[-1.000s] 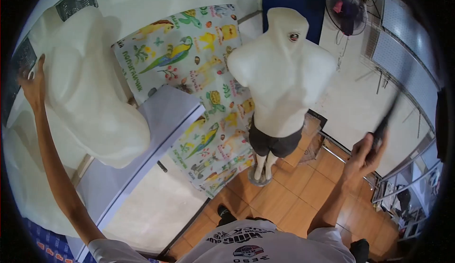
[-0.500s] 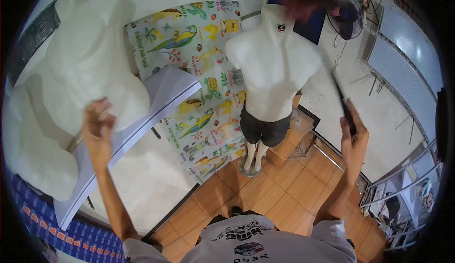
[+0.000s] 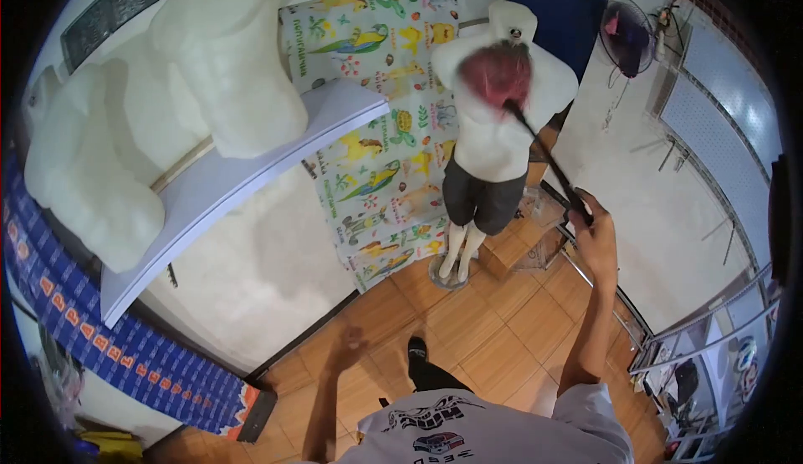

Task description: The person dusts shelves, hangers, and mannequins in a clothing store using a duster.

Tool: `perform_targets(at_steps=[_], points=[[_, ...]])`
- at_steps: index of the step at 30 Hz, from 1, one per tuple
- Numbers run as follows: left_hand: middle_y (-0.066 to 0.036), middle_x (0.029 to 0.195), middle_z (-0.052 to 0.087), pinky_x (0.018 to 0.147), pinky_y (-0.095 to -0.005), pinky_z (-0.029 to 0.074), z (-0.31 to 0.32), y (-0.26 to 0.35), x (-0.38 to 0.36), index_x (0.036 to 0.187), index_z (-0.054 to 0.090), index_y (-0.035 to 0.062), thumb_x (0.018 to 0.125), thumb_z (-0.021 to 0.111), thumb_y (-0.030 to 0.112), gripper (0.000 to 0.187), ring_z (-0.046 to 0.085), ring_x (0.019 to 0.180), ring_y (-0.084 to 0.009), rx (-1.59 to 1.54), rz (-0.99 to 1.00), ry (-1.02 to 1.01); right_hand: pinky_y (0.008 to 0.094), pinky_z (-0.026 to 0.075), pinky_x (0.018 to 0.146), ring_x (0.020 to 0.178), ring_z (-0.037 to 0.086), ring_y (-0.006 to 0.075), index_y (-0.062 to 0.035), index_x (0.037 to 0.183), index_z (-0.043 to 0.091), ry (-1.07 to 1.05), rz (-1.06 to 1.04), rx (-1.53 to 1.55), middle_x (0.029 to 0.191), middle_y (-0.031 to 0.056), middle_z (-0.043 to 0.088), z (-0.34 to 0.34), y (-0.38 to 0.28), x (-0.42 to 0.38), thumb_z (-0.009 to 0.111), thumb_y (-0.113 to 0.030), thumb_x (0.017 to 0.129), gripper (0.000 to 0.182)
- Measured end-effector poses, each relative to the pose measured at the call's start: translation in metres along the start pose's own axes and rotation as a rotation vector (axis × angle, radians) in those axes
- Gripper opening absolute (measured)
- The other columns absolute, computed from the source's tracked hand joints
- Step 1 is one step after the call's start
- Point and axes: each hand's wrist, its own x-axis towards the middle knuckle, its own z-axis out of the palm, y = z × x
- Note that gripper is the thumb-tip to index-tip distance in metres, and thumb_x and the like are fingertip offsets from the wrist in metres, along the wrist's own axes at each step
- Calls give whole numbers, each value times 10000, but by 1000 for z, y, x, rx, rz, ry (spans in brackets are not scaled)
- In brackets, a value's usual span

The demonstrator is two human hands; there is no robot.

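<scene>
My right hand (image 3: 595, 234) is wrapped round the black handle of a duster (image 3: 499, 77). The duster's reddish, fluffy head is in front of the chest of a white headless mannequin (image 3: 485, 142) wearing dark shorts; whether it touches the chest cannot be told. My left hand (image 3: 345, 349) hangs low over the tiled floor, blurred, holding nothing that shows, its fingers partly spread. Up on the left, white torso mannequins (image 3: 234, 71) stand on a pale shelf (image 3: 242, 180).
A sheet with animal prints (image 3: 368, 138) hangs behind the mannequin. Cardboard boxes (image 3: 512, 248) lie beside its base. A fan (image 3: 626, 36) is on the right wall, with a metal rack (image 3: 711, 351) below. A blue lettered banner (image 3: 125, 359) runs along the lower left.
The duster's head has come down from above onto the area of the mannequin's chest. My left hand has dropped from near the shelf torsos to above the floor. The view has shifted.
</scene>
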Motion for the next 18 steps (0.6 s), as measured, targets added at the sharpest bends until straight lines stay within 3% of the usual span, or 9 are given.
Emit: perform_targets(at_steps=[2,4,5,6,8,9,13,15,18], points=[[-169,1002,688,819,-413,541,25,-29,-71,1135,604,34,824,763,232,401,676,953,-312,-117,-171,43,289,408,577,632,471,136,20,1381,451,-117,33,92,736,86,585,5,-3,-24,554,-109,965,448],[-108,917,723,827,-373,542,78,-113,-157,970,637,6,855,750,174,233,699,870,-240,-300,-410,168,294,408,577,625,461,128,22,1393,437,210,47,219,709,80,583,17,-22,-36,556,-124,970,463],[-94,810,720,675,-312,553,102,-167,-200,886,635,9,855,739,163,188,683,709,-194,34,90,241,301,419,581,621,456,119,26,1365,451,309,52,254,697,84,577,20,-27,-36,543,-144,989,423],[-96,875,710,659,-418,556,107,-157,-246,1044,624,101,840,735,262,282,681,774,-225,-41,-250,253,301,419,581,621,456,119,26,1365,451,304,54,259,697,84,577,21,-27,-36,543,-144,989,423],[-59,864,691,645,-454,544,129,-158,-324,1036,640,155,874,676,274,205,654,737,-222,-921,-1039,367,298,420,586,630,450,112,47,1279,482,359,130,320,696,95,581,25,-22,-32,524,-160,1009,343],[-58,874,688,650,-456,544,130,-146,-353,1041,639,155,879,669,278,205,653,743,-223,-997,-1244,378,301,414,566,596,451,139,52,1189,498,371,93,249,689,117,582,31,-12,-30,486,-166,1028,270],[-54,912,675,667,-462,542,148,-106,-427,1057,635,155,897,640,291,211,650,769,-227,-1012,-1412,283,371,480,619,662,630,325,76,1103,528,173,-1,-113,716,223,610,46,52,-34,569,-124,930,268],[-52,932,668,676,-466,541,156,-97,-438,1066,634,154,906,625,298,215,648,782,-229,-1015,-1423,235,404,497,681,758,665,373,79,1003,566,-473,613,134,760,284,615,23,40,-40,583,-115,861,240],[-49,961,658,689,-470,540,163,-87,-439,1078,631,154,919,603,308,223,645,801,-232,-1015,-1411,169,405,495,678,747,664,360,73,904,579,-214,279,-10,755,270,620,36,82,-79,560,-124,844,207]])
